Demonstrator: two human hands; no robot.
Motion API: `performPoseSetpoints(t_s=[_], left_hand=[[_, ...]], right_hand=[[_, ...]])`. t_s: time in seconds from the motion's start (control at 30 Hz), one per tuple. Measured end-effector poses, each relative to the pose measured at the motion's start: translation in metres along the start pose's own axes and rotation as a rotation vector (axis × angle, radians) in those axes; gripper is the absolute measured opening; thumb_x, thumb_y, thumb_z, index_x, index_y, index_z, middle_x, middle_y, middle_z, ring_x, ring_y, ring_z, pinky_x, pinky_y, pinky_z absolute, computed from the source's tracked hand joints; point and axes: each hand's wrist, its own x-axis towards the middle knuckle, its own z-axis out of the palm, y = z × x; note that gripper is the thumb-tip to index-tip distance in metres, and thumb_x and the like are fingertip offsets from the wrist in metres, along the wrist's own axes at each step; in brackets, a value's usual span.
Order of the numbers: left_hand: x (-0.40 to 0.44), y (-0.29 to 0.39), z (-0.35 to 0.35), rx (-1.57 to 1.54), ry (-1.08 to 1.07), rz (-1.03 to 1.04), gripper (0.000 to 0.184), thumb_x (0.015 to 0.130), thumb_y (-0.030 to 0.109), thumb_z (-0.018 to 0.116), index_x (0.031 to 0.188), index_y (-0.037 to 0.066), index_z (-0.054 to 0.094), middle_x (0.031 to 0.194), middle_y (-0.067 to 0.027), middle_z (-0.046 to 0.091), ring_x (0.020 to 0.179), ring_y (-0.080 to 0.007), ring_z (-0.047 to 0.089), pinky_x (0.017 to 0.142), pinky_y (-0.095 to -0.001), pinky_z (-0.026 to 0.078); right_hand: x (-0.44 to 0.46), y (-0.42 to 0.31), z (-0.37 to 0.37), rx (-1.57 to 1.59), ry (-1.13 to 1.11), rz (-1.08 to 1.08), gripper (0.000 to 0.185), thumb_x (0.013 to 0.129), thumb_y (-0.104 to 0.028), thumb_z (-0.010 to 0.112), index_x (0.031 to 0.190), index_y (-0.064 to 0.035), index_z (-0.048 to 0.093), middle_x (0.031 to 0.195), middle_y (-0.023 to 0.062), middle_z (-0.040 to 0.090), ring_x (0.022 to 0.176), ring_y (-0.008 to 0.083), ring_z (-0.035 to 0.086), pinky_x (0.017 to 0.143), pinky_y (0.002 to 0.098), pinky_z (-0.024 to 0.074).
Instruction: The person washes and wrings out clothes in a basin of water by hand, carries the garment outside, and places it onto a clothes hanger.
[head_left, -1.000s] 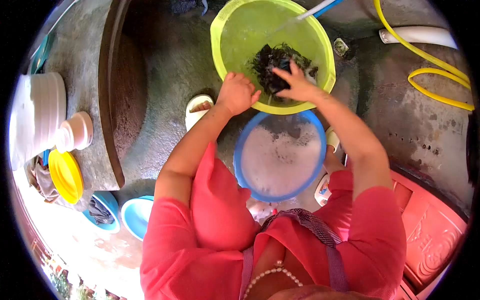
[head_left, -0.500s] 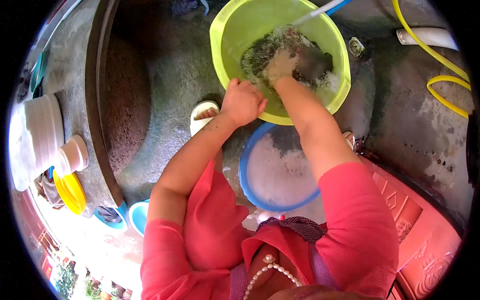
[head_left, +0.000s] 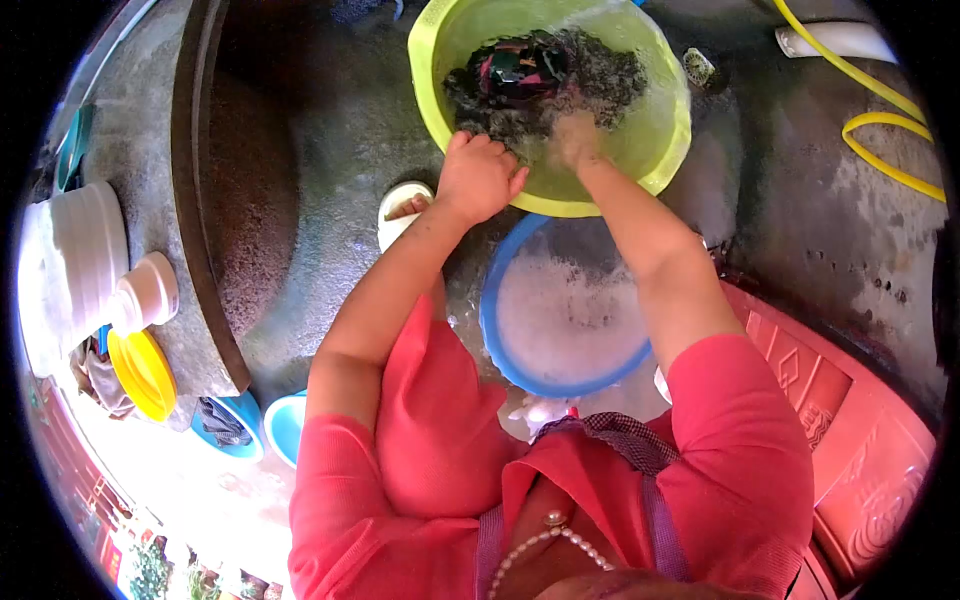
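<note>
One foamy tub is standing before me, two light-blue basins leftward; my left hand is clutching the green basin, my right hand dipping, grasp unclear.

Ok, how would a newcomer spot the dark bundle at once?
Start at the big yellow-green basin up top. In its water, beside the right hand, lies the dark bundle. It's blackish with pinkish patches, unlike the pale suds in the blue basin below.

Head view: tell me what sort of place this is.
Likely a household washing yard: a lime-green basin holds what looks like soaking dark laundry, a blue basin beside it holds suds, and a yellow hose lies nearby.
</note>
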Motion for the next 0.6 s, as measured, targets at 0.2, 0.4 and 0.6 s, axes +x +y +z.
performPoseSetpoints(t_s=[0.2,0.4,0.6], left_hand=[[0.000,0.002,-0.005,0.028,-0.007,0.002,0.030,0.086,0.038,0.050,0.073,0.015,0.066,0.077,-0.0004,0.060,0.085,-0.0194,0.055,0.081,-0.0387,0.036],[-0.005,-0.013,-0.009,-0.070,-0.086,0.129,0.029,0.086,0.038,0.053,0.089,0.012,0.065,0.083,-0.0077,0.061,0.090,-0.0231,0.056,0.083,-0.0406,0.038],[0.000,0.019,-0.107,-0.490,-0.269,0.077,0.023,0.085,0.024,0.058,0.098,0.005,0.060,0.092,-0.0160,0.063,0.084,-0.0356,0.061,0.073,-0.0406,0.049]], right_hand=[[-0.006,0.031,0.025,-0.805,-0.252,-0.398,0.036,0.081,-0.013,0.054,0.116,-0.0050,0.059,0.117,0.0229,0.056,0.109,0.0315,0.055,0.086,0.0424,0.0491],[-0.132,-0.021,-0.073,-0.464,-0.093,-0.388,0.031,0.069,-0.012,0.062,0.098,-0.0008,0.064,0.098,0.0191,0.064,0.090,0.0326,0.062,0.078,0.0383,0.0495],[-0.240,-0.013,-0.168,0.074,-0.002,-0.349,0.033,0.063,-0.016,0.062,0.092,-0.0011,0.062,0.079,0.0146,0.065,0.074,0.0221,0.061,0.068,0.0344,0.0475]])
